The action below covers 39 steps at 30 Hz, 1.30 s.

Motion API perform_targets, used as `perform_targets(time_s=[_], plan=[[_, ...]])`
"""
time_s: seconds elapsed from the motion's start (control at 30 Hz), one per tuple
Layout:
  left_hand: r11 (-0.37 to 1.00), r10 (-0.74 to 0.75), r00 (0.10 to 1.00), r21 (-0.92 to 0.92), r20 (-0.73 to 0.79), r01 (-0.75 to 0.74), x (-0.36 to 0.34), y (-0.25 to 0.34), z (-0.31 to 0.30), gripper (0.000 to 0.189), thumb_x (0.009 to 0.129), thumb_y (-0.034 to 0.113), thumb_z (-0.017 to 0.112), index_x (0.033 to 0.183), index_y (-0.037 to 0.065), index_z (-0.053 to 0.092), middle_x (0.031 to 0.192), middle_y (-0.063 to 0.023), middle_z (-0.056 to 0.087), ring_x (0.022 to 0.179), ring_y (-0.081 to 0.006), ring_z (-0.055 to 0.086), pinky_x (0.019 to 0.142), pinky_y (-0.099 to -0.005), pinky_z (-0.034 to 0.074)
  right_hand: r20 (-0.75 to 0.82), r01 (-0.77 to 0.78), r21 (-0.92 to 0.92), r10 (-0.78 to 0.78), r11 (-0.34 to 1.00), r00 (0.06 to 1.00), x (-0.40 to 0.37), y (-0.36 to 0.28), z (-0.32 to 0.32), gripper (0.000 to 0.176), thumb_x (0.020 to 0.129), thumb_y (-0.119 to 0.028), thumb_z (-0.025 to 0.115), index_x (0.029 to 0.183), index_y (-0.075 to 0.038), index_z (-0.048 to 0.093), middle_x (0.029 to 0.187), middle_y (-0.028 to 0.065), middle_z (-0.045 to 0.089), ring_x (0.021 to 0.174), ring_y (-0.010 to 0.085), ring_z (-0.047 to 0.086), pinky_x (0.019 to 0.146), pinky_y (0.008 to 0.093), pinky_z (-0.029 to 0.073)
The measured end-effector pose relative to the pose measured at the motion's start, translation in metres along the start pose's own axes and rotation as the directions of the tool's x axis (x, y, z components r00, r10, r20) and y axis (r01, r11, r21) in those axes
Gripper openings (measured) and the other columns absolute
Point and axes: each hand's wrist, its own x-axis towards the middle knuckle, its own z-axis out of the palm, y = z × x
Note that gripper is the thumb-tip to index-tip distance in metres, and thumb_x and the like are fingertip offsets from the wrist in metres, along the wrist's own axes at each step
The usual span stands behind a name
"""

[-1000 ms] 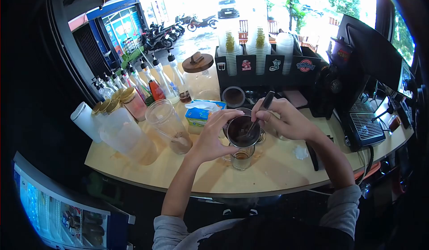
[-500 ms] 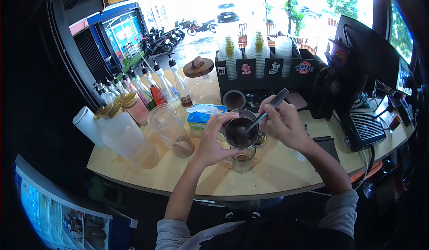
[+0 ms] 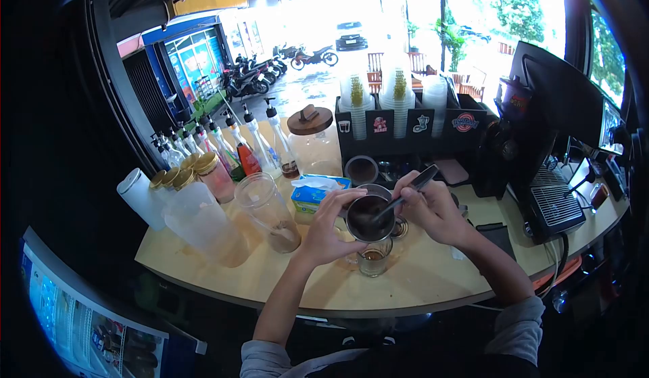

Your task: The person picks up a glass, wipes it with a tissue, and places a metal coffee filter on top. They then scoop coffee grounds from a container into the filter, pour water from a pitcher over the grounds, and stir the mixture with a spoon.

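My left hand [image 3: 326, 229] is wrapped around a metal cup [image 3: 351, 224] tilted toward me, its fingers and thumb on opposite sides. Dark brown contents show inside the cup. Pinched in my right hand [image 3: 438, 214] is a spoon [image 3: 414, 186] with a dark handle, its bowl dipped into those contents. Below the cup, partly covered by it, a small clear glass [image 3: 372, 266] holds a little pale liquid on the counter. A tissue box [image 3: 312, 198] in blue and green lies just beyond my left hand.
Tall clear containers [image 3: 269, 205] and gold-lidded jars [image 3: 215, 175] line the left, with several pump bottles [image 3: 251, 141] behind. A wooden-lidded jar [image 3: 315, 149] and a black cup rack [image 3: 443, 138] stand at the back. An espresso machine [image 3: 551, 199] occupies the right of the counter [image 3: 433, 287].
The view has tipped up slightly, so the counter and hands appear lower and further right. The spoon handle now leans lower, with its bowl still in the cup.
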Motion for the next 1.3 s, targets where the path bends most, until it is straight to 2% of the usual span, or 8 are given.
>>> perform_targets(time_s=[0.23,0.7,0.8,0.87,0.97,1.03,1.2,1.3], plan=[[1.0,-0.018,1.0,0.013,0.013,0.018,0.002,-0.002,-0.002,0.077,0.055,0.015,0.084,0.125,0.012,0.051,0.125,-0.0077,0.054,0.118,-0.0274,0.05,0.094,-0.0363,0.046,0.03,0.123,-0.134,-0.12,0.983,0.992,0.007,0.0,-0.006,0.019,0.098,-0.014,0.046,0.089,-0.001,0.057,0.068,0.005,0.055,0.065,0.0121,0.057,0.062,0.0283,0.045],[0.991,0.049,0.991,0.12,0.127,-0.065,0.014,-0.001,-0.01,0.079,0.054,0.017,0.086,0.125,0.011,0.053,0.124,-0.0083,0.055,0.118,-0.0265,0.052,0.095,-0.0369,0.046,0.038,0.065,-0.019,-0.064,0.998,0.997,0.018,0.006,-0.01,0.017,0.097,-0.012,0.048,0.089,0.0,0.058,0.071,0.0057,0.056,0.067,0.0116,0.058,0.063,0.0279,0.046],[0.989,0.054,0.983,0.13,0.173,-0.077,0.016,-0.003,-0.013,0.078,0.054,0.017,0.085,0.125,0.011,0.052,0.123,-0.0086,0.055,0.117,-0.0265,0.052,0.095,-0.0374,0.046,0.205,-0.03,-0.147,0.06,0.989,0.977,0.022,-0.01,-0.015,0.021,0.098,-0.017,0.047,0.088,-0.002,0.058,0.075,0.0033,0.056,0.069,0.0102,0.053,0.062,0.0276,0.042],[0.995,0.023,0.983,0.092,0.18,-0.04,0.016,-0.002,-0.013,0.078,0.055,0.019,0.085,0.125,0.012,0.052,0.123,-0.008,0.055,0.115,-0.0279,0.052,0.099,-0.0395,0.041,0.212,0.186,-0.305,-0.123,0.934,0.969,0.028,-0.012,-0.016,0.014,0.094,-0.013,0.049,0.091,-0.001,0.058,0.074,0.0095,0.057,0.068,0.023,0.057,0.068,0.0357,0.044],[0.999,-0.013,0.986,0.046,0.169,0.005,0.015,-0.002,-0.011,0.078,0.056,0.02,0.085,0.125,0.013,0.051,0.123,-0.0076,0.055,0.114,-0.0294,0.051,0.103,-0.0415,0.037,0.292,0.165,-0.284,-0.079,0.944,0.953,0.028,-0.016,-0.007,0.014,0.094,-0.012,0.049,0.091,-0.001,0.058,0.077,0.0099,0.057,0.073,0.0263,0.058,0.072,0.038,0.044],[1.0,-0.015,0.988,0.03,0.154,0.011,0.015,-0.004,-0.009,0.078,0.055,0.02,0.085,0.125,0.013,0.051,0.124,-0.0077,0.055,0.115,-0.0296,0.051,0.104,-0.0414,0.036,0.26,0.231,-0.3,-0.154,0.926,0.953,0.027,-0.007,-0.004,0.016,0.094,-0.014,0.049,0.09,-0.001,0.058,0.075,0.01,0.058,0.07,0.0246,0.059,0.068,0.0376,0.045],[1.0,0.008,0.994,0.024,0.111,-0.01,0.012,-0.003,-0.009,0.077,0.056,0.018,0.084,0.125,0.013,0.05,0.124,-0.0073,0.055,0.118,-0.0295,0.05,0.105,-0.0413,0.035,0.104,-0.022,-0.209,0.045,0.978,0.994,0.025,-0.009,-0.003,0.017,0.095,-0.015,0.049,0.091,-0.001,0.058,0.067,0.009,0.058,0.063,0.0209,0.061,0.061,0.0345,0.046],[1.0,0.013,0.994,0.019,0.11,-0.016,0.011,-0.005,-0.006,0.077,0.056,0.017,0.084,0.125,0.012,0.049,0.125,-0.0069,0.055,0.119,-0.029,0.05,0.105,-0.0412,0.036,0.049,0.054,-0.208,-0.045,0.977,0.998,0.017,-0.012,0.008,0.018,0.095,-0.013,0.048,0.088,-0.001,0.058,0.065,0.008,0.057,0.061,0.0195,0.061,0.06,0.0326,0.046]])
